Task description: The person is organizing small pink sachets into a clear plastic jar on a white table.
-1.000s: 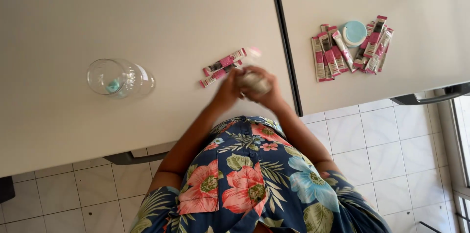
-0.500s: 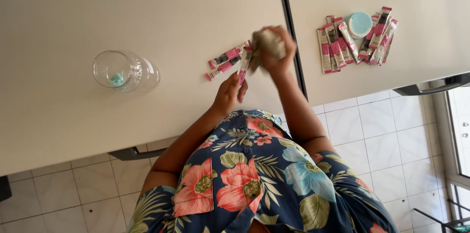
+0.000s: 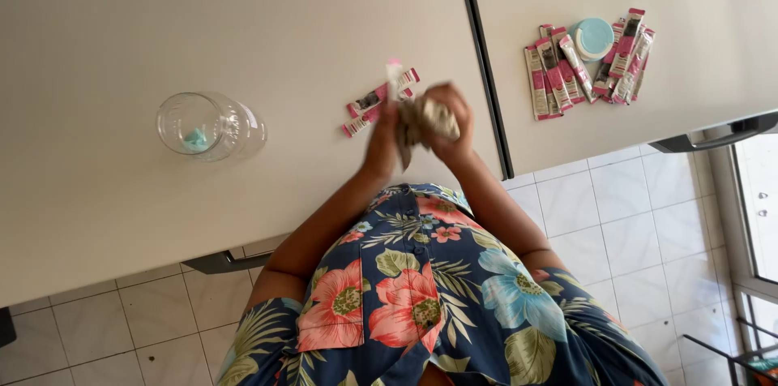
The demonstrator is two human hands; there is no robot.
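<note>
Beside the seam (image 3: 480,70) between the two tables, near edge: left hand (image 3: 381,141) and right hand (image 3: 444,122), pressed together.

- Right fingers: closed on a crumpled wad (image 3: 421,117) of pale wrappers.
- Left fingers: pinched on a pink-and-white sachet (image 3: 395,78), upright, blurred.
- Left of the seam: two sachets (image 3: 374,102) flat on the table (image 3: 243,21), partly behind the hands.
- Far left of the seam: clear jar (image 3: 209,125) on its side, a teal piece inside.
- Right of the seam: heap (image 3: 587,62) of sachets around a teal lid (image 3: 594,37).

Risk, judged: the sachet tearing unevenly and spilling; the wad shedding scraps off the near edge; a nudged jar rolling.
</note>
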